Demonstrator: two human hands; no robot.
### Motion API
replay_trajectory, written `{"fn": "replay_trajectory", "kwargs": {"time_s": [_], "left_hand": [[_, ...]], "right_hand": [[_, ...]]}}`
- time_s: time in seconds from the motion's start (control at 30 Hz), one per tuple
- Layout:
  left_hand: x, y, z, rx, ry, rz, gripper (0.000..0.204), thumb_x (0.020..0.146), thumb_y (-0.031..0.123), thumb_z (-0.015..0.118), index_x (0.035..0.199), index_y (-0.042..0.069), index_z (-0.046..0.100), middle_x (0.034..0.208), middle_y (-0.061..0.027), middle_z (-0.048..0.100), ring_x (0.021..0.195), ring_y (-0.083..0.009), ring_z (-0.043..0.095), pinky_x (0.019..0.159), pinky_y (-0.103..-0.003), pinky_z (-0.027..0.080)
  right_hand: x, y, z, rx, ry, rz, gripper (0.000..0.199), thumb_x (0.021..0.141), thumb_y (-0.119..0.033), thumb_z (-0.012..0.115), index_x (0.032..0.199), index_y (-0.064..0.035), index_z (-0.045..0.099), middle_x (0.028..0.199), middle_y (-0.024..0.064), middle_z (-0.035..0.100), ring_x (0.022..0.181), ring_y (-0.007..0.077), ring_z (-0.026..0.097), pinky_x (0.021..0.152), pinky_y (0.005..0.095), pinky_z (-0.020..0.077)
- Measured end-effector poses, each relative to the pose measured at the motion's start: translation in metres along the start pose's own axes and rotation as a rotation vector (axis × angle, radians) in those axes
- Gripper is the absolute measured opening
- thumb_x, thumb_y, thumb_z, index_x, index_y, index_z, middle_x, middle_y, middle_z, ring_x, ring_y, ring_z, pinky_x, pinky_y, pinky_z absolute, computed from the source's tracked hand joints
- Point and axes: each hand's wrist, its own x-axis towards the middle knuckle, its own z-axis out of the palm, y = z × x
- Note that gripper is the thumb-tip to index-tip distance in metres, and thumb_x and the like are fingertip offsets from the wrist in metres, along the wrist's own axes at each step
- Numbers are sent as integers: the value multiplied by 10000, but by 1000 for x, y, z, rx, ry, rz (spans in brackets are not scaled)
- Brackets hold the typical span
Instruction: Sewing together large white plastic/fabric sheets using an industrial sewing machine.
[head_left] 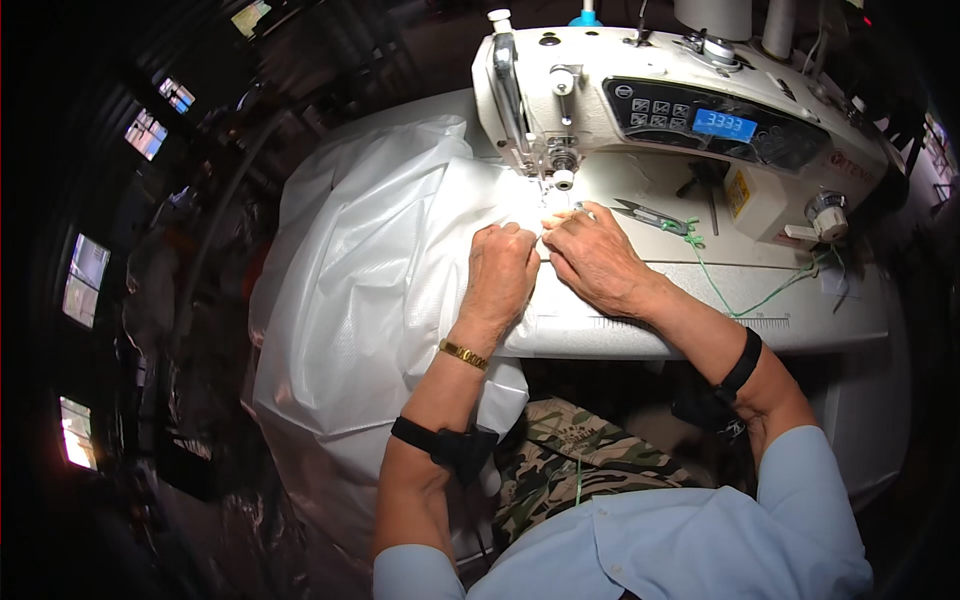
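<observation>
A large white plastic-like sheet point(350, 270) lies in folds to the left and hangs over the table's front edge. Its right edge runs up under the lit needle area of a white sewing machine point(590, 65). My left hand point(503, 270) is closed on the sheet's edge, fingers curled under, just in front of the presser foot point(548, 190). Beside it, my right hand point(597, 258) is closed in a pinch close to the needle. Glare and the fingers hide what it pinches, and I cannot make out the seam.
Thread snips point(652, 216) lie on the machine bed right of my right hand. Green thread point(742, 310) runs from them across the bed toward a knob point(826, 216) on the machine. The table's front edge point(600, 345) passes under my forearms; camouflage cloth point(590, 450) lies below.
</observation>
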Motion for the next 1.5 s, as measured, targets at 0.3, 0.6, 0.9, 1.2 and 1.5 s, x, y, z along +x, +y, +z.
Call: {"fn": "replay_trajectory", "kwargs": {"time_s": [0.3, 0.6, 0.9, 1.2, 1.5], "left_hand": [[4, 0, 3, 8, -27, 4, 19, 708, -19, 644, 725, -19, 654, 644, -149, 575, 644, -322, 582, 669, -418, 474], [4, 0, 4, -2, 15, -10, 20, 708, -19, 641, 722, -25, 653, 662, -159, 584, 658, -330, 594, 673, -433, 477], [5, 0, 8, 54, 16, -2, 17, 711, -13, 641, 704, -26, 649, 666, -163, 583, 666, -336, 593, 672, -434, 475], [8, 17, -10, 181, -144, 1, 71, 764, 6, 630, 700, -19, 613, 734, -180, 602, 712, -344, 595, 699, -434, 481], [-10, -60, -165, 767, 51, 30, 349, 924, 139, 559, 1232, -27, 572, 1272, -182, 576, 1170, -346, 538, 1001, -416, 409]], "right_hand": [[-1, -1, 0, -60, -59, 37, 307, 903, -179, 565, 1112, 42, 602, 1100, 196, 649, 1153, 306, 568, 1085, 499, 303], [-1, 1, 1, -18, -36, 42, 281, 892, -159, 575, 1097, 33, 590, 1132, 195, 646, 1194, 317, 545, 1083, 490, 296], [1, 2, 2, -36, -17, 17, 342, 897, -174, 565, 1152, 55, 571, 1048, 209, 660, 1177, 332, 552, 1082, 491, 300], [-1, 2, -3, -6, -74, 32, 280, 904, -170, 557, 1097, 30, 591, 1120, 201, 644, 1187, 309, 543, 1050, 462, 329], [-12, 7, -15, 112, -67, 9, 300, 910, -205, 573, 1138, -11, 572, 1163, 141, 617, 1148, 276, 540, 1015, 414, 375]]}}
